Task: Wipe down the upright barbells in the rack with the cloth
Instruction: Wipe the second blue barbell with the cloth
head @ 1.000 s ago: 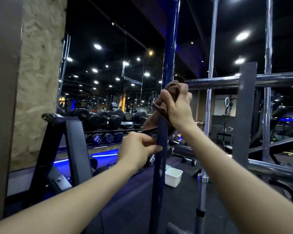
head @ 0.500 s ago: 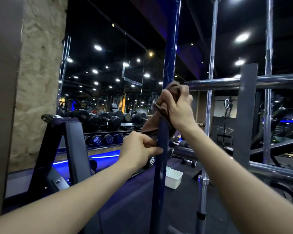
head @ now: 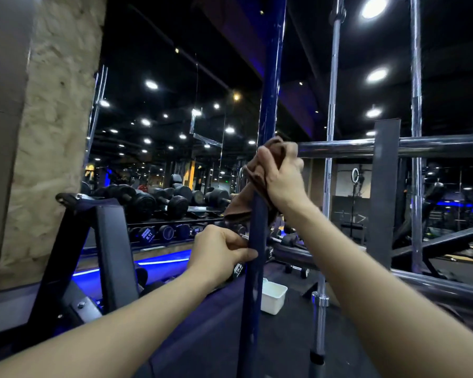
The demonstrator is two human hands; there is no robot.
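Wiping step: right hand (head: 283, 177) grip clamps cloth (head: 253, 192) round blue bar (head: 269, 77), left hand (head: 220, 253) grip pinching bar just below; next likely a slide along it.

Your two forearms run up from the bottom corners with no sleeve on either, bare from the frame's edge to the wrist, so whatever you wear on top ends out of view. Your left hand (head: 221, 255) and right hand (head: 284, 175) are gloveless, and neither wrist carries a watch, band or strap. No ring seems to sit on the fingers that show, though the dim light and slight blur make that hard to tell.
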